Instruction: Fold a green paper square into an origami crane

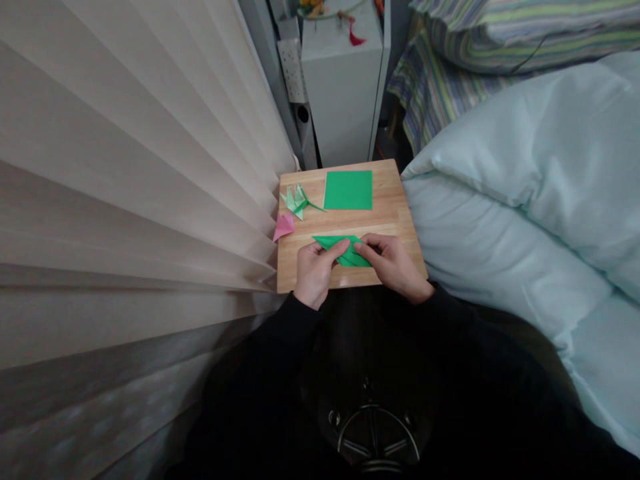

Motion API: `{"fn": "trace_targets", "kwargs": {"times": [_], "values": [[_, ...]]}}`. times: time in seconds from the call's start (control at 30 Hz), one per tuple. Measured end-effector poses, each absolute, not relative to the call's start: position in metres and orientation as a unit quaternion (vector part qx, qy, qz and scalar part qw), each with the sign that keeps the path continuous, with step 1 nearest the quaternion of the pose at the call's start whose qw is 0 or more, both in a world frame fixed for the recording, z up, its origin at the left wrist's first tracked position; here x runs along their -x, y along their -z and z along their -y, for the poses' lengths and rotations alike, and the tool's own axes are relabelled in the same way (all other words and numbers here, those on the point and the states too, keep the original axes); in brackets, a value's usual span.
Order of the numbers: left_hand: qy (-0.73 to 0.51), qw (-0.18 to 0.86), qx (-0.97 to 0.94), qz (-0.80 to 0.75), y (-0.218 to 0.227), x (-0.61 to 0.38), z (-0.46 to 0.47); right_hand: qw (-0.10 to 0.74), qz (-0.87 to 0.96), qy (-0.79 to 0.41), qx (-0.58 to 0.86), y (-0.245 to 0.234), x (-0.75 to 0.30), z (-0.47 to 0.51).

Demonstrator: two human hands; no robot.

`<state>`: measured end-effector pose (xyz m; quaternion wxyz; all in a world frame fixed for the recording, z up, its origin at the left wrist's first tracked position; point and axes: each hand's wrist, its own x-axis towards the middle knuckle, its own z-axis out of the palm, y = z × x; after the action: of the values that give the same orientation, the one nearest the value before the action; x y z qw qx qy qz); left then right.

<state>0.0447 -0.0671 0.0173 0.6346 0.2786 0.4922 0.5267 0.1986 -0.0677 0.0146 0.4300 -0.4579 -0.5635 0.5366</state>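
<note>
The pale pleated curtain (150, 153) filled the left of the frame, its folds coming right up to the left edge of the wooden counter (295, 270). Just inside that edge, left of the frame's centre, lay a pink folded paper (284, 227), and slightly above it to the right a pale green folded figure (299, 202), with several points toward the top and one thin darker spike running right and slightly down.

The left hand (315, 277) came in from below, its grip closed on the folded green paper (353, 258), thumb on top. That paper was at the lower middle of the counter, near the frame's centre. Its long axis ran across the frame, dropping a little to the right; a sharp tip pointed left, and the right end was partly hidden under fingers. The left thumb also covered some of its lower edge.

Above it, well apart from the hands, a flat green square (348, 190) lay below the white cabinet (343, 100) at upper centre. The right hand (395, 263) reached in from the lower right, its grip pinched on the paper's right part. Farther right, the pale blue duvet (525, 160) bulged beside the counter's right edge, with striped bedding (500, 40) at upper right.
</note>
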Motion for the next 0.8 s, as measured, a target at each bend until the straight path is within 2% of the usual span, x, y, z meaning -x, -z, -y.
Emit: {"fn": "trace_targets", "kwargs": {"times": [0.43,0.67,0.8], "values": [[-0.446,0.657,-0.347,-0.499,-0.017,-0.029,0.059,0.375,0.558,-0.588,0.450,-0.013,-0.202,0.067],[-0.491,0.639,-0.332,-0.490,-0.017,-0.026,0.055,0.378,0.564,-0.581,0.448,-0.008,-0.203,0.066],[-0.496,0.600,-0.391,-0.491,-0.014,-0.023,0.054,0.373,0.546,-0.611,0.436,-0.009,-0.201,0.067]]}}
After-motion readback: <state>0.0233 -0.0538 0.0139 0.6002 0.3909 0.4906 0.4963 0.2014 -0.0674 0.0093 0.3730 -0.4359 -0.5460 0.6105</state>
